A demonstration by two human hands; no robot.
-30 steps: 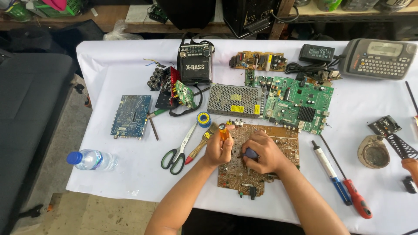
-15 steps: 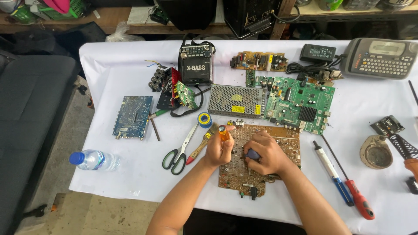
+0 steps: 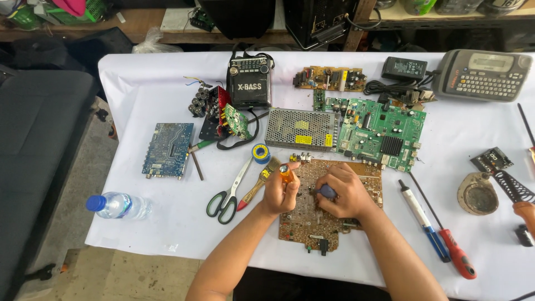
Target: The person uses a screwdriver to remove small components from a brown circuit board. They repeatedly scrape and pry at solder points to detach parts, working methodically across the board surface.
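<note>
1. Almost nothing has moved since half a second ago: both hands stay on the brown circuit board [image 3: 312,220], and only the view has shifted slightly.
2. The table [image 3: 145,100], under a white cloth, carries everything; the brown circuit board lies at its near edge, directly in front of the person.
3. Behind that board sit a green circuit board [image 3: 384,134] and, just to its left, a metal mesh-covered power supply [image 3: 301,129].
4. A grey keyboard device [image 3: 482,74] rests at the far right corner, and a black radio [image 3: 249,83] stands at the far middle.
5. A blue circuit board [image 3: 168,149] lies well to the left, with a water bottle [image 3: 118,205] on its side nearer the table's front edge.
6. Green-handled scissors [image 3: 228,192] and a small brush [image 3: 257,183] lie just left of the hands; a red-handled screwdriver [image 3: 446,237] and a white-and-blue pen-like tool [image 3: 422,218] lie to the right.
7. The left hand [image 3: 278,192] is closed around an orange-handled tool [image 3: 286,173], held upright over the brown board's left edge.
8. The right hand [image 3: 345,192] is curled around a small dark blue object [image 3: 326,192] pressed on the board; it may be a tool handle, but the fingers hide most of it.
</note>
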